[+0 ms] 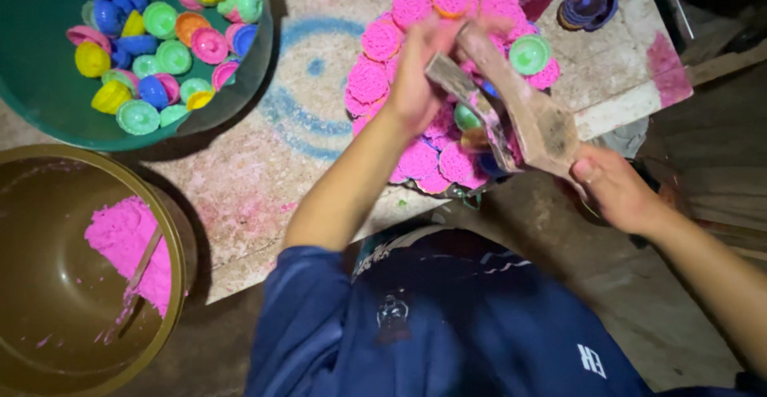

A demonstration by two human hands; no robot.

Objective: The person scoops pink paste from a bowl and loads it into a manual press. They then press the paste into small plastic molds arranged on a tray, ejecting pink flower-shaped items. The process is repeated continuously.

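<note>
Pretty dim workspace, looking straight down. Left hand [415,73] clenched around the upper end of a worn, pink-dusted wooden two-piece press tool [511,113], held up over the pile. Right hand [615,189] gripping the wide lower end of the same tool, thumb on top. Can't tell whether anything sits inside the tool.

Right underneath: a heap of bright pink ridged round powder cakes [375,77], with a couple of green plastic mould cups [530,53] mixed in, on what looks like a tray, mostly hidden. All of that resting on a rough pale board surface [264,165] smeared with pink stains and a faded blue ring pattern, edge chipped.

Upper left: big dark green plastic basin [48,85] full of small colourful plastic mould cups [160,53] in pink, blue, yellow, green and orange. Lower left: round olive-brown plastic bucket [172,245] holding a lump of loose pink powder [128,241] and a thin stick [140,273] leaning in it. Top right corner: stack of purple plastic cups [587,1]. Dark blue shirt [447,317] filling the bottom, bare dusty floor [639,301] on the right, very shadowy.
</note>
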